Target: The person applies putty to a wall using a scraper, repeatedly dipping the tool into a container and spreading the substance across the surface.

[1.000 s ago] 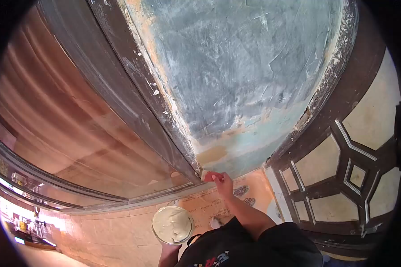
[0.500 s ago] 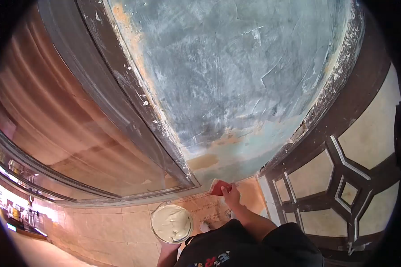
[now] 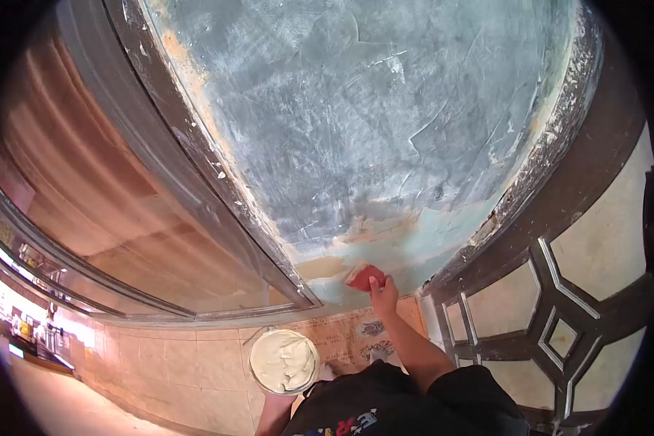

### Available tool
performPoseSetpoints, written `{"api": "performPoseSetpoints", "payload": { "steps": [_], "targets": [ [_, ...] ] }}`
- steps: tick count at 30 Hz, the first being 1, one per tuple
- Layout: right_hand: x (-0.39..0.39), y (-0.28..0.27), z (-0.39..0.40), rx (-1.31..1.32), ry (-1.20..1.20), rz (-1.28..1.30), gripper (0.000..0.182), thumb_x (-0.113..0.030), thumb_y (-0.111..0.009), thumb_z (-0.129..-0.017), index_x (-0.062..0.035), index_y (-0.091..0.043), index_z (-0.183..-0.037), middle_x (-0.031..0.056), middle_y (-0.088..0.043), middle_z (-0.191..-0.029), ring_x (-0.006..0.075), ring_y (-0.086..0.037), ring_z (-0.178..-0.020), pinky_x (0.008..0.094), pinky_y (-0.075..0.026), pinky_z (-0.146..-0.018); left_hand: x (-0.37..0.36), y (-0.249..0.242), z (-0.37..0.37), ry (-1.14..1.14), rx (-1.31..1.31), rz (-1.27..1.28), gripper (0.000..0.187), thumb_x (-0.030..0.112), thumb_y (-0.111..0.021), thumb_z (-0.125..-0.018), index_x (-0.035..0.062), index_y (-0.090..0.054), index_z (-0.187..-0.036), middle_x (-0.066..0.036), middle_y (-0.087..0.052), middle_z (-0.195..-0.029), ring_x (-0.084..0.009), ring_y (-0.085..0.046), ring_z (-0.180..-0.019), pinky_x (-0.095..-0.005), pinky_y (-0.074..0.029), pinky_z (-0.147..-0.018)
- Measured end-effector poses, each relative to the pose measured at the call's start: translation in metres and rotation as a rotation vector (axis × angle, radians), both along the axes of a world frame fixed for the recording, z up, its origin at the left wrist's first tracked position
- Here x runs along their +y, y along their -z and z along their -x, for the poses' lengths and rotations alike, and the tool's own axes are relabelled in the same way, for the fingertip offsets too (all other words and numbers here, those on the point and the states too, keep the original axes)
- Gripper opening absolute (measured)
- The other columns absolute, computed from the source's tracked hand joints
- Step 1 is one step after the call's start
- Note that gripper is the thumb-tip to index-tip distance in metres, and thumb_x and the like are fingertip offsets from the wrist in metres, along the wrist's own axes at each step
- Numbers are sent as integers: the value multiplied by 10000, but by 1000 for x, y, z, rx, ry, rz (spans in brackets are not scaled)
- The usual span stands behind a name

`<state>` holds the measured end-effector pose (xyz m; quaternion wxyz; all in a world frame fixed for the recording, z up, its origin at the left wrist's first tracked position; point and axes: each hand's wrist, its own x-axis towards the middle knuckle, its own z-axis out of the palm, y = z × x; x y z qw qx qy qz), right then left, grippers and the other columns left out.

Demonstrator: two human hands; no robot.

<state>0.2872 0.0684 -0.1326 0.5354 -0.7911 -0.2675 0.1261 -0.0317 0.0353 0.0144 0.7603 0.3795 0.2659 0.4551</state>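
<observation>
My right hand (image 3: 383, 288) grips a red scraper (image 3: 367, 277) with pale paste along its edge, close to the low part of a blue-grey, patchy wall (image 3: 370, 131). At the lower middle, my left hand (image 3: 279, 401) holds a round bucket (image 3: 283, 361) of cream-coloured paste from below; the bucket's rim and wire handle show. Most of the left fingers are hidden under the bucket. Beige and pale blue patches mark the wall near the scraper.
Left of the wall stands a dark-framed glass panel (image 3: 123, 203) with a brownish curtain behind it. A dark panelled door (image 3: 559, 320) is on the right. Printed brown sheeting (image 3: 341, 338) lies on the tiled floor (image 3: 174, 363).
My right hand has moved up and forward with the red scraper, from over the floor to the lower wall. The bucket has shifted slightly right in view.
</observation>
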Motion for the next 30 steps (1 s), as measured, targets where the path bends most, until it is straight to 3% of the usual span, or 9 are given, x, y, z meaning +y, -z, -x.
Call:
{"api": "performPoseSetpoints", "payload": {
  "steps": [4,7,8,9,10,18,24,28,30],
  "targets": [
    [-38,37,21,233,-233,109,382,-378,-650,-920,-14,-542,-877,120,-587,-675,214,-601,-495,353,-465,-470,-11,-1,-3,-52,243,-227,622,169,-645,-896,50,-339,-1424,-122,-496,-1370,-260,-524,-1236,-422,-470,-1023],
    [-46,35,34,98,-367,131,360,-364,-635,-932,-23,-532,-881,91,-576,-661,175,-608,-502,316,-471,-459,-15,-7,-11,-95,360,-384,675,159,-698,-855,55,-347,-1422,-117,-493,-1372,-267,-523,-1238,-426,-468,-1024],
    [-45,27,35,471,-394,159,314,-324,-629,-938,-30,-519,-934,72,-606,-719,152,-629,-564,292,-496,-478,-17,2,-11,-126,331,-319,709,114,-741,-803,43,-370,-1403,-120,-520,-1339,-245,-552,-1194,-397,-484,-997],
    [-42,28,36,471,-399,161,314,-324,-629,-938,-30,-519,-934,72,-606,-719,152,-629,-564,292,-496,-478,-19,15,-8,-157,303,-253,744,70,-783,-750,32,-393,-1383,-124,-546,-1305,-223,-581,-1149,-368,-499,-969],
    [-38,32,35,560,-419,135,286,-296,-615,-947,-38,-500,-990,67,-608,-766,150,-636,-591,287,-504,-483,-17,38,12,-101,760,-663,707,100,-779,-763,37,-423,-1370,-110,-547,-1310,-219,-582,-1147,-362,-490,-972],
    [-1,-4,54,849,-412,-104,259,-199,-550,-985,-83,-403,-1165,70,-580,-938,181,-647,-622,301,-542,-500,-26,31,11,-123,693,-517,754,134,-786,-761,38,-387,-1393,-119,-521,-1342,-231,-556,-1187,-379,-472,-1000],
    [48,-94,99,1200,-297,-415,402,-324,-596,-964,-70,-389,-1199,120,-504,-1127,318,-656,-975,408,-567,-828,-25,10,15,-128,645,-405,795,164,-792,-760,39,-356,-1413,-127,-498,-1369,-242,-533,-1222,-394,-456,-1024],
    [76,-51,108,1106,-230,-455,395,-349,-585,-969,-104,-409,-1225,83,-551,-1144,288,-650,-946,391,-554,-823,-25,8,21,-225,484,-311,779,134,-782,-765,38,-359,-1412,-126,-514,-1352,-239,-539,-1218,-398,-455,-1025],
    [77,17,110,943,-113,-344,357,-320,-588,-971,-97,-415,-1188,115,-583,-1087,254,-654,-809,355,-569,-659,-21,12,29,-232,389,-241,770,85,-767,-769,32,-351,-1414,-136,-513,-1351,-248,-527,-1234,-415,-450,-1036]
  ]
}}
